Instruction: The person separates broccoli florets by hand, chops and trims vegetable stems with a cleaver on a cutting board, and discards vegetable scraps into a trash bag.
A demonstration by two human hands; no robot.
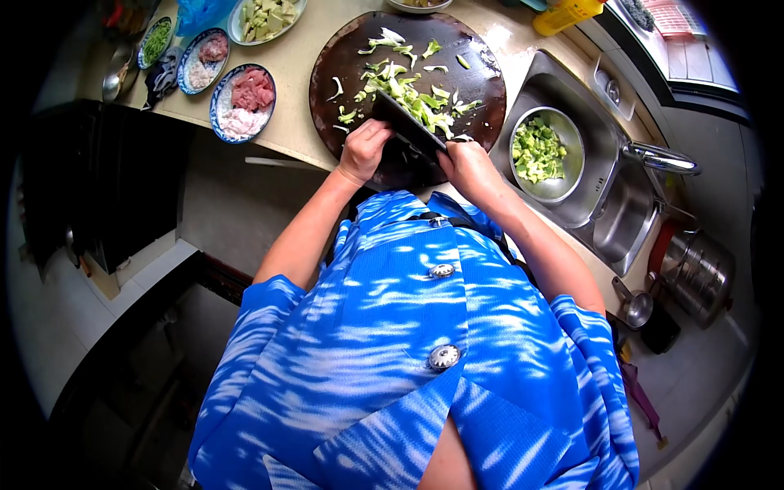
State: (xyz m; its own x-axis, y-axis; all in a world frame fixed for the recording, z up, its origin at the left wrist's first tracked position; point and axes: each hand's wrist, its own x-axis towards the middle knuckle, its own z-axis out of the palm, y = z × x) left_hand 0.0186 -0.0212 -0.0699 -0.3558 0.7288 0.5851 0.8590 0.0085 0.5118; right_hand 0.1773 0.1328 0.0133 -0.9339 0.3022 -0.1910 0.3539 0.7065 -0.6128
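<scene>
A round dark cutting board (327, 82) carries chopped leafy greens (408, 88), heaped in the middle with loose bits around. Over its near half, a dark-bladed cleaver (408, 124) is tilted beside the heap. My right hand (472, 170) is closed round its handle, which the fingers mostly cover. My left hand (364, 150) has its fingers curled together against the blade's left part; the fingertips are partly hidden.
On the left stand plates of raw meat (253, 88), minced meat (214, 47) and chopped green bits (155, 41). A plate of cut pale vegetable pieces (265, 18) is behind. To the right, a metal bowl of chopped greens (539, 151) sits in the sink (584, 200), near the faucet (661, 158).
</scene>
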